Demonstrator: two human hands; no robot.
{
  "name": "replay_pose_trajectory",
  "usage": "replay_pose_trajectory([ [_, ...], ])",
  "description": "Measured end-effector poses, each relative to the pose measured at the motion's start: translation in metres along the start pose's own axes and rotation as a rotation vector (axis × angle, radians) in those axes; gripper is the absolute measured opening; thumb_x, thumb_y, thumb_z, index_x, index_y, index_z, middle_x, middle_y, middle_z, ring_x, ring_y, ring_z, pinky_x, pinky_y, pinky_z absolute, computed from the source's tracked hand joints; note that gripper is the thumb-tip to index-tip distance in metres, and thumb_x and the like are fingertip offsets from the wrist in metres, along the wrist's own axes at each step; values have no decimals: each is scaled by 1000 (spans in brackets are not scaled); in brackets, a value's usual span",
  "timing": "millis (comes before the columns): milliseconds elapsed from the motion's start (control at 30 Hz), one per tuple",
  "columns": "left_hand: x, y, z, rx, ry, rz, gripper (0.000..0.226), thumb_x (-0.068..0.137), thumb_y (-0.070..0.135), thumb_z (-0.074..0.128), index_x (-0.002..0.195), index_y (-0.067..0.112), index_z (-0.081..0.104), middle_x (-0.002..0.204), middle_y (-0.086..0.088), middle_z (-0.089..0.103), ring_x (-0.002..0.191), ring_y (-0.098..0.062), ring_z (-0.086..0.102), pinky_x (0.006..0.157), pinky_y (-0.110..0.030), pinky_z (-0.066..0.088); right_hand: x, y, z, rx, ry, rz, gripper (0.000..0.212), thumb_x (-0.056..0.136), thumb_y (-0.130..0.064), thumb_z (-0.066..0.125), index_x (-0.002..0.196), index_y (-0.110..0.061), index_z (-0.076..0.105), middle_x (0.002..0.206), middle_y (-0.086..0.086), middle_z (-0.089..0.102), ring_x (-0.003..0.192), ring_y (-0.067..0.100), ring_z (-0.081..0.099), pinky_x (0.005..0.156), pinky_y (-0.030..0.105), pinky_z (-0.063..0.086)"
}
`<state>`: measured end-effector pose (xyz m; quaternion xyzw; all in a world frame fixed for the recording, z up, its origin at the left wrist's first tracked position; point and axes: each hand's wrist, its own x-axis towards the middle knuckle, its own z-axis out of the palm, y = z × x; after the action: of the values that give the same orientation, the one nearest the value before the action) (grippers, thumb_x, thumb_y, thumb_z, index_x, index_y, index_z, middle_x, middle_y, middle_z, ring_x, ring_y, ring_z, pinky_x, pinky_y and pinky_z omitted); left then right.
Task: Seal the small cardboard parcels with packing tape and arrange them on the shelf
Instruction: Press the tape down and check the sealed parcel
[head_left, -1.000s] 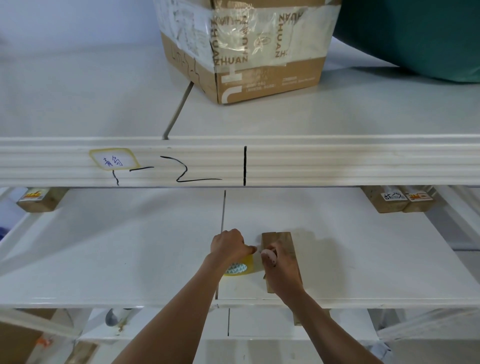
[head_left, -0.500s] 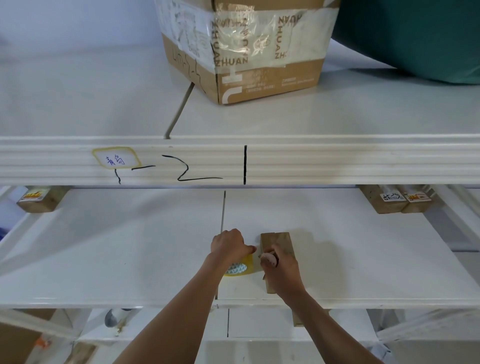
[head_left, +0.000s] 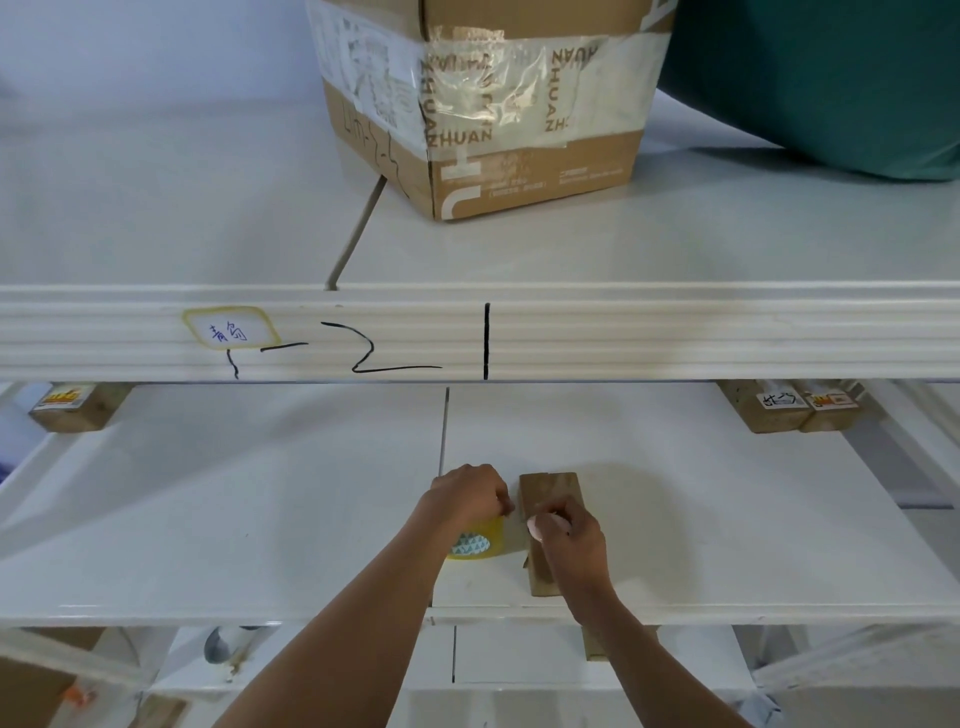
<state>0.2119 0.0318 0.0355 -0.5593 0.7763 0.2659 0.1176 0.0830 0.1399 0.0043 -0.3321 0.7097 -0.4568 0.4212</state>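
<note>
A small brown cardboard parcel (head_left: 549, 491) lies flat on the white middle shelf (head_left: 727, 519), long side pointing away from me. My left hand (head_left: 470, 496) grips a yellowish roll of packing tape (head_left: 475, 543) just left of the parcel. My right hand (head_left: 569, 535) rests on the parcel's near half and holds a small pinkish-white object (head_left: 535, 527) against its left edge. The two hands nearly touch. The parcel's near end is hidden under my right hand.
Above, a white shelf beam (head_left: 623, 332) carries black marks and a label (head_left: 226, 331). A large taped carton (head_left: 483, 104) and a green bundle (head_left: 831, 78) sit on the upper shelf. Small parcels stand at the back left (head_left: 72, 408) and back right (head_left: 789, 410).
My right hand has slid slightly along the parcel's left edge with the small object. My left hand stays on the tape roll.
</note>
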Motion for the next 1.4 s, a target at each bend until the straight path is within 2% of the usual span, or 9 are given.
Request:
replay_pose_trajectory([
  [200,10,8,-6,-6,-152,-47,30,85,41,69,114,31,71,117,-3,66,93,-26,63,82,-36,55,3,-1,-2,87,34,34,9,91,-9,57,84,-7,63,68,2,54,61,15,49,46,19,42],
  [400,13,2,-6,-79,-142,-68,34,82,44,74,113,32,73,115,-3,66,92,-25,62,77,-34,52,6,4,-1,94,30,47,7,87,-13,61,84,-7,63,70,4,57,67,18,51,59,30,44],
  [567,6,-2,-9,-110,-160,-131,47,71,53,76,112,31,72,112,-1,68,95,-27,64,89,-41,55,10,6,-1,109,27,79,13,78,-22,62,83,-10,63,67,3,58,67,21,54,67,50,60],
  [700,4,-18,-10,-175,-157,-119,45,69,53,77,108,31,76,118,0,67,105,-29,62,95,-45,54,11,8,1,102,35,81,11,79,-22,61,84,-13,64,70,6,58,66,22,54,66,64,58],
  [833,-4,-33,-7,-311,-91,-82,29,89,39,74,111,21,77,123,-3,66,111,-28,61,100,-42,53,11,-3,-2,201,52,128,6,84,-12,61,85,-7,64,70,6,56,63,22,52,59,61,60],
  [933,-12,-37,-3,-424,-59,-43,23,90,37,75,106,21,76,123,-3,65,109,-25,60,92,-35,52,15,-17,-11,291,77,153,6,84,-9,67,86,-4,65,65,5,54,59,20,49,57,37,52],
  [1033,-17,-39,2,-557,-16,-29,18,87,36,78,99,22,78,122,-4,65,108,-26,60,91,-36,53,24,-23,-28,342,130,115,4,87,-6,67,87,-3,67,64,7,59,60,20,50,61,32,45],
  [1233,-28,-38,7,-689,19,-33,14,89,34,76,98,23,75,114,-1,60,103,-25,57,81,-32,47,37,7,-72,-94,301,2,11,94,-19,64,103,-13,63,92,2,67,82,21,67,67,30,51],
  [1400,-36,-44,13,-816,26,-28,19,84,33,81,96,19,77,113,-8,67,98,-27,63,80,-34,55,50,46,-92,-578,178,81,30,95,-31,67,96,-6,51,81,5,56,81,30,61,59,30,43],
])
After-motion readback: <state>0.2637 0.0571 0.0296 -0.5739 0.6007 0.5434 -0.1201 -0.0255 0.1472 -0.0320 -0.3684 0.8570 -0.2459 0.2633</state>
